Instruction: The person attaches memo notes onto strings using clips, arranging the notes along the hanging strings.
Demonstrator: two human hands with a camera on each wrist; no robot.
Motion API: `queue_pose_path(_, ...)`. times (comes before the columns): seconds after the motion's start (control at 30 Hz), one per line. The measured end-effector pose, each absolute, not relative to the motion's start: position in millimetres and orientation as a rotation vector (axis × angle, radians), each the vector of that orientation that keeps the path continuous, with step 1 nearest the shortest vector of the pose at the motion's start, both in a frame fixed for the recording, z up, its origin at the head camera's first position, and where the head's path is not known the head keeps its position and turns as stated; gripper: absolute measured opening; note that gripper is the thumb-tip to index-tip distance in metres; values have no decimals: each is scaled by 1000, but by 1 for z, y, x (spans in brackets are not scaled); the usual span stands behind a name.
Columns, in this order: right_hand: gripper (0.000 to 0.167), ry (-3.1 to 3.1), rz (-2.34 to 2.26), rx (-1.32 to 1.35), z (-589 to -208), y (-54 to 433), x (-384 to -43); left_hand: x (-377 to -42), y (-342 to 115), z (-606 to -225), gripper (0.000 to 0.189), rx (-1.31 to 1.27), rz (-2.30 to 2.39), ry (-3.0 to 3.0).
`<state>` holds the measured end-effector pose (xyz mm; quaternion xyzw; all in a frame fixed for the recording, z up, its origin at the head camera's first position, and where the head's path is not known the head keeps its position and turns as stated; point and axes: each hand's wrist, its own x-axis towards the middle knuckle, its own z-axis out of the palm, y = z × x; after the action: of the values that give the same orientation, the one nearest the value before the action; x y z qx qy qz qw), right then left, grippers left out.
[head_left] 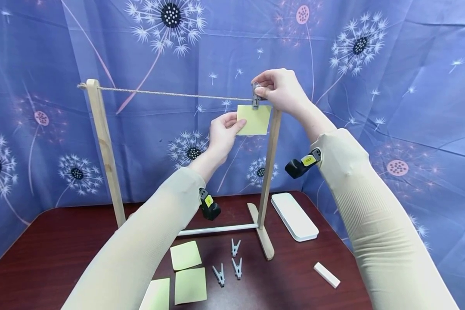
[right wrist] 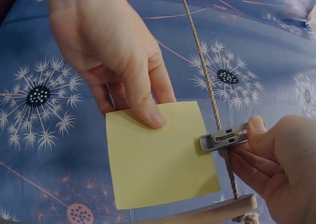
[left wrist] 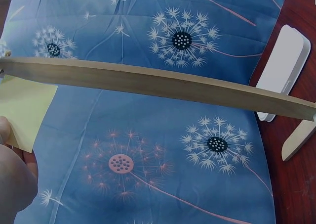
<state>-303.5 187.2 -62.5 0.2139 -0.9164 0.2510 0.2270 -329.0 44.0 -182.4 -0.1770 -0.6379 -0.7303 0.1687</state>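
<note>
Note [head_left: 254, 120], yellow, up at the twine [head_left: 170, 93], near its right end and left of the right post [head_left: 272, 163]. Left hand [head_left: 222, 134] pinches it by its left edge, thumb on the near face, other fingers behind. Right hand [head_left: 284, 91] pinches a grey clip [head_left: 255, 97], thumb against its near side; clip stands roughly upright in the head view, crossing the twine, lower end overlapping the note's top edge. Can't tell if the clip bites the paper. Right wrist view: same overlap at the note's edge, twine passing behind the clip. Left wrist view cuts off most of the left hand; right post runs across it.

Left post [head_left: 106, 155] holds the twine's other end. White bar [head_left: 221, 229] runs low to the right post, whose foot [head_left: 266, 245] sits on the dark red table [head_left: 294, 275]. On the table: three clips [head_left: 237, 268] grouped left of the foot; three yellow notes [head_left: 190, 286] left of those clips, one partly behind the left sleeve [head_left: 155, 224]. White case [head_left: 294, 216] right of the frame, white block [head_left: 327, 275] nearer. Blue dandelion-print curtain [head_left: 224, 47] behind.
</note>
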Motion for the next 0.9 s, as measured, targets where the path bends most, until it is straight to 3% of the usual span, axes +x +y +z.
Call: queue_pose_path(0.9, 45, -2542, 687, 621, -63, 189, -299, -324, 42, -179, 34, -522, -2081, -1763)
